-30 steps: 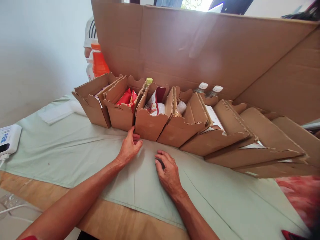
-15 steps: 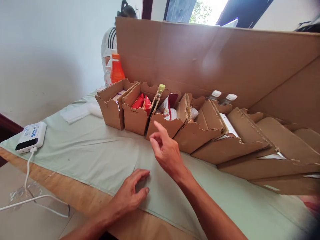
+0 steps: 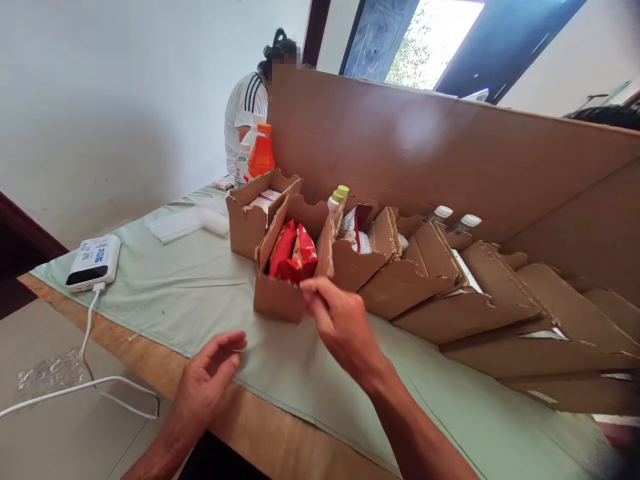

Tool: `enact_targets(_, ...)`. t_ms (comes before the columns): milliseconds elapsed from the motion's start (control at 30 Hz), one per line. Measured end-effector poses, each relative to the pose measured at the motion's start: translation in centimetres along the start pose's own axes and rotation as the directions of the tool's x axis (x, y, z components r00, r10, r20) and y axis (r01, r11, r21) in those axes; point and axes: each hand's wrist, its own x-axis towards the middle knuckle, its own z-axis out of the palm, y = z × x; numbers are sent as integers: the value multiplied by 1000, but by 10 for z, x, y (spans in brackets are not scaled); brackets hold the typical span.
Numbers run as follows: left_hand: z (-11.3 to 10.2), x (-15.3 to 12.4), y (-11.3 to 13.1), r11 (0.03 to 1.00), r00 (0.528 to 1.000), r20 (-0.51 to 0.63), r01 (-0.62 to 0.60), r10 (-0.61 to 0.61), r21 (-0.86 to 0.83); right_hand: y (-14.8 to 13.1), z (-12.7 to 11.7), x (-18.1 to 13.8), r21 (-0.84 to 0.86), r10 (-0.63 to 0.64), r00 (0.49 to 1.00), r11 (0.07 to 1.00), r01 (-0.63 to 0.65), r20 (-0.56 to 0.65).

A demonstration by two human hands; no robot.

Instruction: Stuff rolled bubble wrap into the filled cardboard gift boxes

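Note:
My right hand (image 3: 345, 330) pinches the front right corner of a small open cardboard box (image 3: 277, 300). Inside that box are shiny red packets (image 3: 294, 253), and it juts forward from the row of boxes. My left hand (image 3: 213, 373) hovers by the front edge of the table, fingers curved and apart, with nothing in it. To the left of the pulled box stands another cardboard box (image 3: 245, 227) holding pale cartons. On its right is a cardboard box (image 3: 357, 267) with a white and maroon bag (image 3: 350, 230) inside.
More cardboard boxes (image 3: 415, 287) run to the right, before a tall cardboard panel (image 3: 400, 147). An orange bottle (image 3: 261, 153) stands behind the left end. A white power bank (image 3: 94, 262) with a cable lies on the green cloth (image 3: 150, 307). A person (image 3: 245, 110) sits beyond.
My right hand has closed on the box with the red packets, and that box has come forward out of the row. My left hand has shifted left. The view has tilted slightly.

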Motion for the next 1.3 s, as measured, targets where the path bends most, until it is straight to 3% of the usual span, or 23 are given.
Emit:
enact_targets(67,-9,6,11,1000,997,-79,-22,22,2,-6,-22,-43,51,-74,997,996,73,8)
enact_targets(133,-9,8,20,997,992,-104,-77,77,10,-1,-50,-79,70,-47,999,996,48,-27)
enact_targets(200,-4,5,26,991,989,-67,-129,130,18,14,-78,-105,68,93,991,994,-87,-91)
enact_targets(300,9,-6,28,988,987,80,-144,139,54,43,-104,-142,138,341,909,939,-316,-240)
enact_targets(400,15,-18,24,978,977,182,-141,112,152,62,-96,-185,230,442,862,891,-391,-248)
enact_targets(533,17,-27,19,967,985,149,-124,92,221,57,-44,-222,186,491,856,867,-462,-161)
enact_targets(600,22,-26,20,971,986,139,-117,89,207,50,-25,-220,136,467,870,883,-449,-162)
enact_targets(700,43,-13,29,973,968,209,-172,138,156,50,-25,-199,69,447,871,894,-443,-206)
enact_targets(867,104,30,51,930,883,361,-355,299,96,90,-53,-164,111,533,751,837,-536,-390)
enact_targets(1000,128,57,50,901,857,421,-397,296,175,124,-45,-160,254,599,711,801,-543,-368)
enact_targets(1133,106,74,40,882,886,393,-374,247,288,137,-28,-172,249,676,692,737,-629,-254)
enact_targets(1233,74,102,42,859,945,201,-321,259,400,139,-26,-176,228,695,667,718,-657,-267)
enact_targets(1300,51,133,49,846,955,32,-275,293,458,139,-28,-174,204,701,653,710,-674,-286)
